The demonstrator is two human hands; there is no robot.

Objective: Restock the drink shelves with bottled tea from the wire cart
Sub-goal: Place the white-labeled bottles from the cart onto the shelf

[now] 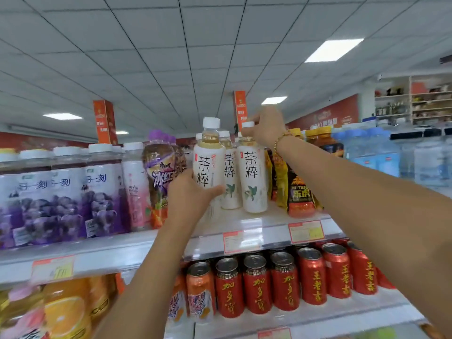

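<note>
Three white-labelled tea bottles with white caps show at the middle of the top shelf (244,228). My left hand (189,195) grips the left tea bottle (209,160) round its lower body, held upright at the shelf front. My right hand (265,127) pinches the cap and neck of the right tea bottle (254,177), which stands on the shelf. Between them, a little further back, stands another tea bottle (230,177). The wire cart is out of view.
Purple grape drink bottles (61,196) and an iced-tea bottle (160,172) fill the shelf to the left. Yellow-and-black drink bottles (297,189) crowd the right, with water jugs (381,155) beyond. Red cans (283,285) and orange juice bottles (66,311) line the shelf below.
</note>
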